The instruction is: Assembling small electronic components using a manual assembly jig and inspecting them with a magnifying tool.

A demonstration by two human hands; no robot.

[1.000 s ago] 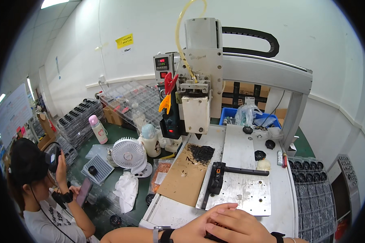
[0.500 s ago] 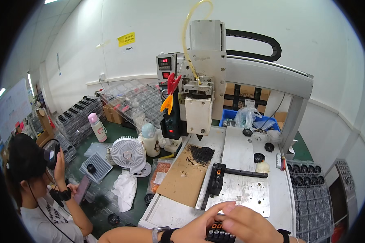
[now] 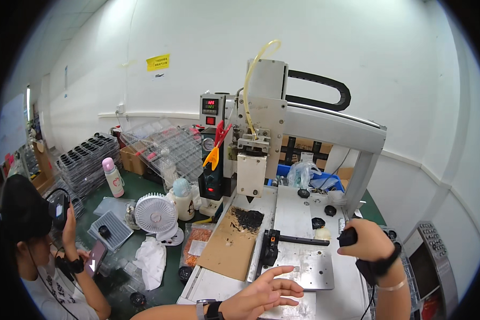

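My right hand (image 3: pixel 369 241) is raised over the right side of the white machine bed (image 3: pixel 352 266), its fingers closed around a black part (image 3: pixel 348 237) that looks like a short cylinder. My left hand (image 3: pixel 264 294) reaches in low at the front, fingers spread and holding nothing, just below the metal plate (image 3: pixel 317 269). A black clamp bar (image 3: pixel 304 241) lies across that plate, joined to a black block (image 3: pixel 270 248) at its left. Above the bed hangs the white dispensing head (image 3: pixel 252 173) with its dark nozzle.
Brown cardboard (image 3: pixel 229 250) with black residue lies on the bed's left. Several round black parts (image 3: pixel 318 223) sit at the bed's far right. A white fan (image 3: pixel 156 213), a cloth (image 3: pixel 151 261) and bottles stand left. A seated person (image 3: pixel 37 256) holds a phone.
My hands have parted from the small device with a red display. The right one has swung out to the right and now grips a black part; the left has opened. The view has shifted.
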